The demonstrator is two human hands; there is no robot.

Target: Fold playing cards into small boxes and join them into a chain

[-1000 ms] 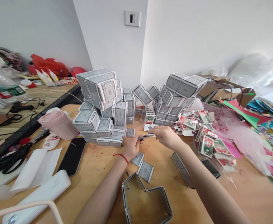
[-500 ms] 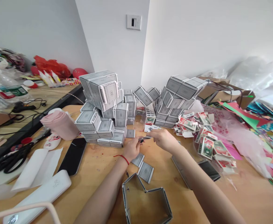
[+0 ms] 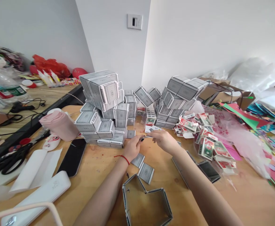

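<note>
Between my two hands, over the middle of the table, is a playing card (image 3: 147,137) seen nearly edge-on. My left hand (image 3: 133,147), with a red string at the wrist, pinches its left end. My right hand (image 3: 163,140) has its fingers closed on the right end. Beyond them lies a face-up playing card (image 3: 151,128). Two grey patterned card pieces (image 3: 146,173) rest on the table below my left hand. Nearest me stands an open, heart-like frame (image 3: 147,191) made of cards. Another grey card (image 3: 131,134) lies flat by the left stack.
Stacks of grey card boxes rise at the left (image 3: 104,94) and right (image 3: 182,97). A black phone (image 3: 72,157), white power bank (image 3: 37,199), scissors (image 3: 15,157) and pink cup (image 3: 59,125) are at left. Red-and-white card packets (image 3: 206,146) pile at right.
The hands stay together at the card. My right fingers have bent slightly further over it, and the card looks a little more edge-on. The view has shifted slightly.
</note>
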